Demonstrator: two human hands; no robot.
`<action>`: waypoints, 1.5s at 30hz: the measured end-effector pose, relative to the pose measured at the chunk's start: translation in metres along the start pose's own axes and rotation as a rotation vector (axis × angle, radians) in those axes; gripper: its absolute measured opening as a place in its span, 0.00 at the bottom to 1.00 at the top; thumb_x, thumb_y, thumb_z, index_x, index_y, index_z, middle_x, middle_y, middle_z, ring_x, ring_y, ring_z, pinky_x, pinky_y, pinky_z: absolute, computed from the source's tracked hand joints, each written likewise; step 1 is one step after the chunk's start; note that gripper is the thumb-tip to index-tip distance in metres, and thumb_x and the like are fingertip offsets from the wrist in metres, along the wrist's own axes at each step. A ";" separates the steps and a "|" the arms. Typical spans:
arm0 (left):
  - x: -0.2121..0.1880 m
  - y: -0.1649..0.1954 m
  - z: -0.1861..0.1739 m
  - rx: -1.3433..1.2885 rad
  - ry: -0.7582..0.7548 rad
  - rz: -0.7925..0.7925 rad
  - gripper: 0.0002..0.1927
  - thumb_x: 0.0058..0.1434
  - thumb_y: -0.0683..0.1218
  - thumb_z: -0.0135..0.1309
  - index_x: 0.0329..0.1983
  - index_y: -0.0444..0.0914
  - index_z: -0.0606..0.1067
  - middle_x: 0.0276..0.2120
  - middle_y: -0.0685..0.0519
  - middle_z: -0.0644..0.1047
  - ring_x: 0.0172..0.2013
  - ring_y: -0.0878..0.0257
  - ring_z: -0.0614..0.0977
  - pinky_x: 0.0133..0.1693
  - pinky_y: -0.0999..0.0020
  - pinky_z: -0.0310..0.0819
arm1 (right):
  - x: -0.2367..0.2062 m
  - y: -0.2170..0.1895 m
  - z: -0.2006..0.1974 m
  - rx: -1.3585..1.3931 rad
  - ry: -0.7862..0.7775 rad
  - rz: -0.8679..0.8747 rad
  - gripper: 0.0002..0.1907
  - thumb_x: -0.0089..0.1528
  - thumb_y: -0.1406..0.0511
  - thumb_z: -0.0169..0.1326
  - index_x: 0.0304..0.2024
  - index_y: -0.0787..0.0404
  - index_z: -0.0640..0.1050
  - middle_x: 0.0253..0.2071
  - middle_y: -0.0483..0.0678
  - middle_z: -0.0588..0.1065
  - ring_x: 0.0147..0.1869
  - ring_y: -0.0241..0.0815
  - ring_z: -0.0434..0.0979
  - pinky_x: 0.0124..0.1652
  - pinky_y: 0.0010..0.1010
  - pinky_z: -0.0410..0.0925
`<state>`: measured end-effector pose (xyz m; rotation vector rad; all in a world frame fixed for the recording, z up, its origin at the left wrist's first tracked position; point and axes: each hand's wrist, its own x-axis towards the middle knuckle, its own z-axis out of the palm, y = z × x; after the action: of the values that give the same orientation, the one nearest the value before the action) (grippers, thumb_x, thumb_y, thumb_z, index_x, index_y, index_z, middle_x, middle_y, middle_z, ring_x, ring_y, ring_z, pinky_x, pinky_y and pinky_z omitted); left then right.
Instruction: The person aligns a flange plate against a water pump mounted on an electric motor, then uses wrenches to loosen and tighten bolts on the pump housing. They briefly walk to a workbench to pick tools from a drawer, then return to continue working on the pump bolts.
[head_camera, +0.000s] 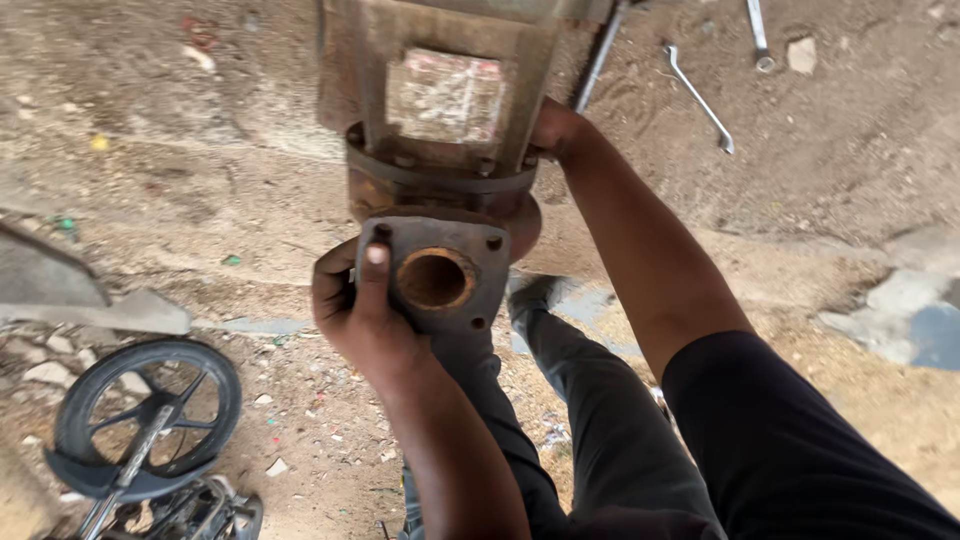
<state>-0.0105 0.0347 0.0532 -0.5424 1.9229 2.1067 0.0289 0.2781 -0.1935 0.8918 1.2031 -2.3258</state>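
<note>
Nearest to us, our left hand (360, 315) is clamped on the square flange (440, 275) of a rusty pump (440, 150), the thumb lying flat on the flange face just beside its round open port and the fingers wrapped around the left edge. The flange has bolt holes at its corners and faces up toward us. Our right arm, in a dark sleeve, reaches past the flange, and our right hand (555, 130) rests against the right side of the pump body near the bolted collar; we cannot tell whether its fingers are closed around anything, since they are hidden behind the metal. The two hands are well apart, one on each side of the pump. The pump stands held up above the dirt ground (200, 180), with our legs in dark trousers below it. To the lower left lies a small black wheel (150, 410) on a metal frame. Farther off, on the ground at upper right, lies a wrench (700, 97), with another tool (758, 35) near it at the top edge.
</note>
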 end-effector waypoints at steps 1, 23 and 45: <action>-0.001 -0.001 0.002 -0.017 0.006 0.004 0.05 0.65 0.38 0.62 0.41 0.31 0.77 0.38 0.49 0.81 0.38 0.64 0.81 0.44 0.70 0.78 | -0.001 -0.002 0.001 -0.032 0.033 0.023 0.11 0.69 0.66 0.49 0.47 0.65 0.80 0.37 0.52 0.82 0.34 0.39 0.86 0.32 0.31 0.80; 0.008 -0.016 0.012 0.104 0.107 -0.036 0.05 0.61 0.38 0.61 0.38 0.30 0.78 0.33 0.49 0.80 0.33 0.65 0.78 0.36 0.71 0.76 | -0.013 -0.031 0.011 0.209 -0.225 -0.101 0.11 0.70 0.69 0.52 0.54 0.66 0.77 0.38 0.52 0.79 0.36 0.44 0.80 0.31 0.36 0.73; 0.002 -0.009 0.022 -0.038 0.110 -0.044 0.04 0.62 0.37 0.62 0.37 0.30 0.78 0.33 0.48 0.81 0.33 0.65 0.81 0.37 0.72 0.78 | -0.001 -0.021 -0.001 0.111 -0.056 0.017 0.06 0.68 0.69 0.53 0.44 0.65 0.80 0.24 0.51 0.76 0.21 0.37 0.74 0.21 0.28 0.66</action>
<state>-0.0110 0.0575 0.0460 -0.7156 1.9129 2.1309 0.0178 0.2904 -0.1811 0.8647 1.0484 -2.4069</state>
